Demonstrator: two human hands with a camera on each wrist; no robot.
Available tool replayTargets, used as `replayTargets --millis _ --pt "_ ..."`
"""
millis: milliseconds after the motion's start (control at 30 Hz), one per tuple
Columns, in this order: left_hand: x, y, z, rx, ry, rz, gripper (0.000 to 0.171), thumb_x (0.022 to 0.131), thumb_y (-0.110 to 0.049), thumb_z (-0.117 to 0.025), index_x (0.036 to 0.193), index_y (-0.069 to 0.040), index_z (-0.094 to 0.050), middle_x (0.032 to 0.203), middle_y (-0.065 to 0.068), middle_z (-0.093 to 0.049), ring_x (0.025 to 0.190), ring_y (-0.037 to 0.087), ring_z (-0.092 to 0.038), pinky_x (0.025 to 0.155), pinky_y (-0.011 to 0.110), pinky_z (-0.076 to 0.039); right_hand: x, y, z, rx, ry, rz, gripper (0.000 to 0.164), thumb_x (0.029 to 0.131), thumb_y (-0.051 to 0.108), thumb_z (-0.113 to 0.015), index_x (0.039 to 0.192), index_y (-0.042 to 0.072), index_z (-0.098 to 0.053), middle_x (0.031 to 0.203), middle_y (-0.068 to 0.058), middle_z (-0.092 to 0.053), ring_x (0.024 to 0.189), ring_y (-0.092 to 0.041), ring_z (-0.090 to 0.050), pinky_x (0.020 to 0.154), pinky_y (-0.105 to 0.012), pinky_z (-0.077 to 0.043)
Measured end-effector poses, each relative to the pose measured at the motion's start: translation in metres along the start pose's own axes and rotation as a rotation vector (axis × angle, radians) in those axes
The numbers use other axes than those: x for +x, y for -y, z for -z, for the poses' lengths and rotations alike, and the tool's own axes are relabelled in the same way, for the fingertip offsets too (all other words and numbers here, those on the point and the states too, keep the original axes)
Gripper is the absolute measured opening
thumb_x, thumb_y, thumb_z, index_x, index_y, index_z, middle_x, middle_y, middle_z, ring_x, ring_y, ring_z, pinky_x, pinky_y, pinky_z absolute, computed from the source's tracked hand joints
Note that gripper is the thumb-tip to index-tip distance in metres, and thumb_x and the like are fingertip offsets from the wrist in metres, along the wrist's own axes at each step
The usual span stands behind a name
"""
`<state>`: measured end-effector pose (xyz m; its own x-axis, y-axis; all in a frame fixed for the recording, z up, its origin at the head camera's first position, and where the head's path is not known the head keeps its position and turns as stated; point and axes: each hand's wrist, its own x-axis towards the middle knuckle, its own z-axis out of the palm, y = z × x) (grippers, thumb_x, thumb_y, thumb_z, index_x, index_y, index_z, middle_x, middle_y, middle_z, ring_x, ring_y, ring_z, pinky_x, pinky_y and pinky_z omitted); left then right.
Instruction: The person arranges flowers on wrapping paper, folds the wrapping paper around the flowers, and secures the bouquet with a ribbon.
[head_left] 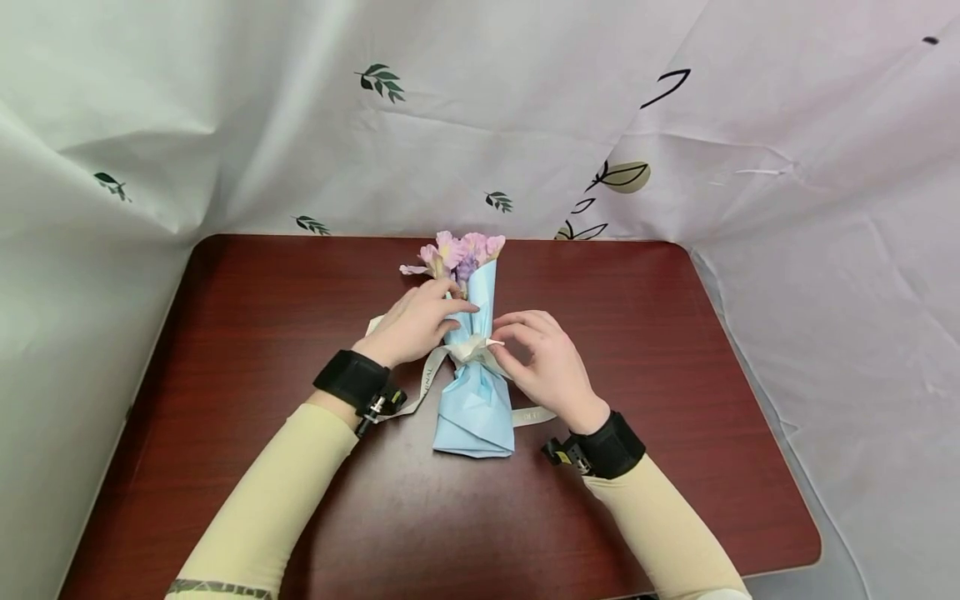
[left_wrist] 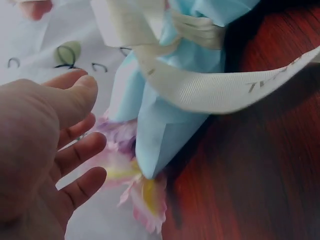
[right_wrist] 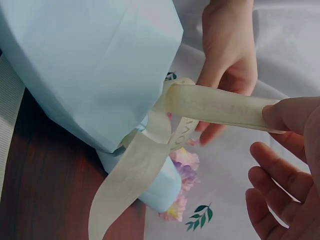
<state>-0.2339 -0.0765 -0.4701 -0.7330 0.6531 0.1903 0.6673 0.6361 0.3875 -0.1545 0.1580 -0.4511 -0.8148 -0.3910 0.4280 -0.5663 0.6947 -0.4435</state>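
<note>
A small bouquet lies on the dark red table, with pink and purple flowers (head_left: pixel 459 252) at its far end and light blue wrapping paper (head_left: pixel 476 421) around it. Cream ribbon (head_left: pixel 471 348) with printed letters is tied about the bouquet's narrowed middle, and its tails trail to both sides. Between thumb and index finger, my right hand (head_left: pixel 551 365) pinches a loop of the ribbon (right_wrist: pixel 222 107), pulled out to the right. My left hand (head_left: pixel 415 323) hovers by the upper left of the wrapping, its fingers loosely bent and holding nothing in the left wrist view.
The table (head_left: pixel 630 517) has rounded corners. Behind it and on both sides hangs a whitish cloth (head_left: pixel 292 108) printed with leaves. A ribbon tail (head_left: pixel 534 416) lies on the tabletop right of the bouquet. Each wrist wears a black strap (head_left: pixel 611 446) with a small camera.
</note>
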Motion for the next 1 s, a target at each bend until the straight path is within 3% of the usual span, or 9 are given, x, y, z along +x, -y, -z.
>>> replayTargets --millis 167,300,533,700,900,1000 --pt "0.007 -0.006 -0.009 0.027 0.142 -0.039 0.044 0.096 -0.01 -0.06 0.128 -0.041 -0.064 0.133 0.002 -0.049 0.11 0.021 -0.048 0.089 0.041 -0.04 -0.002 -0.001 -0.002 0.019 0.006 0.009 0.019 0.094 0.033 -0.065 0.102 0.018 -0.073 0.116 0.003 -0.066 0.115 -0.013 -0.054 0.092 -0.032 -0.048" --pt "0.009 -0.008 -0.013 0.064 0.19 -0.048 0.046 0.096 -0.006 -0.058 0.124 -0.041 -0.067 0.139 0.001 -0.047 0.12 0.022 -0.044 0.095 0.042 -0.038 -0.001 -0.001 -0.003 0.023 0.004 0.023 0.018 0.094 0.032 -0.065 0.102 0.018 -0.073 0.117 0.002 -0.066 0.116 -0.013 -0.054 0.094 -0.032 -0.048" --pt "0.007 -0.006 -0.021 0.042 0.129 -0.021 0.022 0.092 -0.014 -0.068 0.106 -0.03 -0.076 0.13 0.002 -0.054 0.116 0.022 -0.047 0.094 0.042 -0.038 0.001 0.0 -0.003 0.027 -0.008 0.042 0.018 0.094 0.032 -0.066 0.102 0.018 -0.074 0.116 0.001 -0.066 0.115 -0.013 -0.055 0.093 -0.031 -0.048" --pt "0.003 -0.004 -0.022 0.049 0.062 0.017 0.005 0.091 -0.025 -0.071 0.093 -0.024 -0.075 0.117 -0.001 -0.059 0.107 0.02 -0.052 0.087 0.039 -0.041 0.003 -0.001 -0.002 0.018 -0.008 0.033 0.018 0.093 0.033 -0.066 0.101 0.019 -0.074 0.116 0.003 -0.066 0.115 -0.013 -0.055 0.09 -0.031 -0.048" --pt "-0.005 -0.004 -0.015 -0.081 -0.019 0.11 0.019 0.089 -0.036 -0.072 0.077 -0.025 -0.063 0.079 -0.008 -0.061 0.076 0.012 -0.055 0.066 0.03 -0.042 0.002 -0.005 -0.001 0.001 -0.022 -0.019 0.014 0.093 0.031 -0.066 0.097 0.02 -0.072 0.116 0.005 -0.067 0.113 -0.013 -0.056 0.079 -0.03 -0.048" --pt "-0.011 -0.005 -0.011 -0.181 -0.053 0.15 0.017 0.088 -0.032 -0.073 0.077 -0.024 -0.062 0.073 -0.011 -0.061 0.066 0.007 -0.055 0.06 0.026 -0.044 0.002 -0.008 0.0 -0.009 -0.035 -0.069 0.013 0.093 0.032 -0.066 0.098 0.021 -0.072 0.114 0.007 -0.068 0.112 -0.013 -0.057 0.078 -0.03 -0.048"
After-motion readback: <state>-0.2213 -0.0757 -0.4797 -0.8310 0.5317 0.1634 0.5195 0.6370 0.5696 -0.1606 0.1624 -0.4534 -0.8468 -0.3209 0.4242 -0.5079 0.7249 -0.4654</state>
